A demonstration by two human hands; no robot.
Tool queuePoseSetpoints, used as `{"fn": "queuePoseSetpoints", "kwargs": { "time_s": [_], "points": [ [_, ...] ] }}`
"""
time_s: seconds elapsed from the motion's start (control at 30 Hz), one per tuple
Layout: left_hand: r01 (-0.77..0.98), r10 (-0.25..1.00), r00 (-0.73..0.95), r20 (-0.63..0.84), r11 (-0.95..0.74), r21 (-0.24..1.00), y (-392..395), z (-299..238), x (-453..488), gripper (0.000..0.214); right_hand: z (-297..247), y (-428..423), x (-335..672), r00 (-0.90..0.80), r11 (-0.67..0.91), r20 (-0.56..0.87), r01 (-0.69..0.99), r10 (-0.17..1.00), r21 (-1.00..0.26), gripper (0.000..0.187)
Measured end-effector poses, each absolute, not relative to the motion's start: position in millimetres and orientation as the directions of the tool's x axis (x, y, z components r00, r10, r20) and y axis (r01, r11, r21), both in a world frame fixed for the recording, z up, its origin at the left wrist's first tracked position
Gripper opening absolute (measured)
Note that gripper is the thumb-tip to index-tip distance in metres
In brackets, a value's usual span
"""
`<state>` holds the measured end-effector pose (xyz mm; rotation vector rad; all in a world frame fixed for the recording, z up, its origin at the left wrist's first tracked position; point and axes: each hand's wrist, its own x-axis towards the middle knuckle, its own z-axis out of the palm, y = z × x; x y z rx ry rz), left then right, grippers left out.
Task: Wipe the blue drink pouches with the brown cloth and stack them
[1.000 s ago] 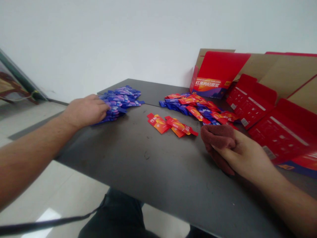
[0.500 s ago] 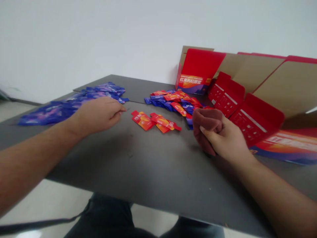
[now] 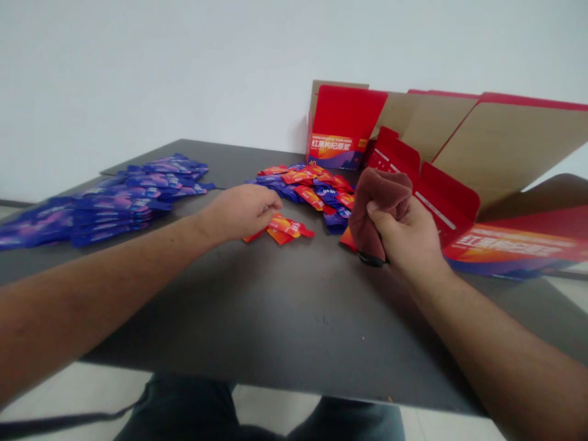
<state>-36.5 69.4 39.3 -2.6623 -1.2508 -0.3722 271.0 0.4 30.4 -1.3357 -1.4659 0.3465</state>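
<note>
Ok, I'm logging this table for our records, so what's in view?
blue-purple sachets: many, blue and purple, loose heap on the table's left
mixed sachets: many, red-orange and blue, heap at the table's middle
red-orange sachets: a few, red-orange, beside the left hand
table: one, dark grey, under everything
printed carton: one, red with brown card, upright at the far edge
opened carton sheets: several panels, red and brown, at the right
brown cloth: one, dark brown, in the right hand
wall: one, white, behind the table
left hand: one, loosely curled, over the red-orange sachets
right hand: one, closed around the cloth
</note>
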Motion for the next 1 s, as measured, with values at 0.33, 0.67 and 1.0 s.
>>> {"fn": "queuePoseSetpoints", "kwargs": {
  "time_s": [0.33, 0.67, 1.0],
  "points": [
    [0.532, 0.469, 0.846, 0.254, -0.775, -0.340, 78.3, 27.2, 80.4, 0.029, 22.9, 12.9, 283.7, 0.250, 0.430, 0.598, 0.496, 0.762, -0.755, 0.037],
    [0.369, 0.285, 0.927, 0.243, -0.809, -0.458, 103.5, 12.1, 93.7, 0.027, 24.8, 11.9, 285.0, 0.232, 0.500, 0.639, 0.454, 0.733, -0.738, 0.026],
    [0.425, 0.088, 0.828, 0.553, -0.742, -0.518, 89.0, 22.6, 52.6, 0.024, 32.0, 10.9, 282.5, 0.224, 0.461, 0.453, 0.019, 0.863, -0.887, 0.032]
  ]
}}
